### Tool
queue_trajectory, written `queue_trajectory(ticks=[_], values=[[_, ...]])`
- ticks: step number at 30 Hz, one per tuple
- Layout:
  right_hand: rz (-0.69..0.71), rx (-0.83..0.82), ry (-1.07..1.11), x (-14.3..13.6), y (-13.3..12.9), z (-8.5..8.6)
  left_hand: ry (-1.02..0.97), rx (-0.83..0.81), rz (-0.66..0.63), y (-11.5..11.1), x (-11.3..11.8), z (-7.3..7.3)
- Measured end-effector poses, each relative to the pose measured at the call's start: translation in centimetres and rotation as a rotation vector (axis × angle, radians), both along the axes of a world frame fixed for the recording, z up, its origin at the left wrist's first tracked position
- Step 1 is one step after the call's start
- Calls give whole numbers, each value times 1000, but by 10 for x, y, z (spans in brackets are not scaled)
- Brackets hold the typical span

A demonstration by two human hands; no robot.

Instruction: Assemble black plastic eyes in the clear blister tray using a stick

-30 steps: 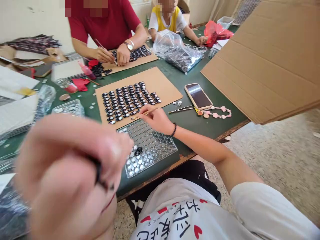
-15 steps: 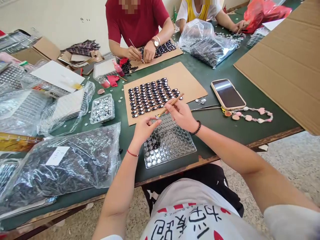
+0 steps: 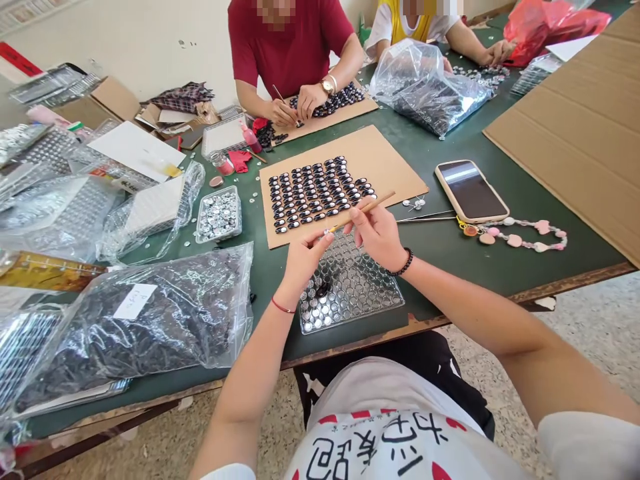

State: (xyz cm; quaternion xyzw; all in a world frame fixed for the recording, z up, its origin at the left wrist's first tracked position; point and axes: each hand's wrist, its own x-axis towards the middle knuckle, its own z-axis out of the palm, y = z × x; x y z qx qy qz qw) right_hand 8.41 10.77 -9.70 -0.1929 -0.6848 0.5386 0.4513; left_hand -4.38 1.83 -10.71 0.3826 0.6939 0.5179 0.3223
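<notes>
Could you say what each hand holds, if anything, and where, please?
The right hand holds a thin stick around its middle; the left hand pinches a tiny piece, exact part unclear.

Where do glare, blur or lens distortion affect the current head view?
All in the head view: bright highlights streak the clear plastic bag of dark pieces; a pale reflection covers part of the phone's screen; wide-angle stretching elongates both forearms; the far lower-left edge looks smeared; the small shiny piece at the left hand's fingertips is too tiny to make out.

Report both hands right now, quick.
Left hand: pinching a tiny piece, too small to identify.
Right hand: closed on a thin wooden stick, tip at the left fingertips.
</notes>
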Motion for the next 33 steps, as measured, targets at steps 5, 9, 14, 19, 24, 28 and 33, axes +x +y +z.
queue_trajectory(ticks=[5, 9, 14, 19, 24, 28, 33], values=[[69, -64, 31, -1, -1, 2, -197, 76, 61, 0, 6, -2], [41, -189, 130, 1, 8, 5, -253, 168, 129, 1, -15, 8], [14, -245, 190, 3, 15, 8, -649, 368, 419, -4, -69, 21], [67, -52, 42, 2, 3, 4, -543, 252, 264, -5, -38, 16], [10, 408, -238, 1, 0, -2, 425, 199, 81, -9, 11, 20], [-21, 512, -304, 0, 2, -3, 827, 10, -60, -12, 11, 18], [-48, 534, -316, 1, 2, -4, 970, -152, -39, -12, 6, 12]])
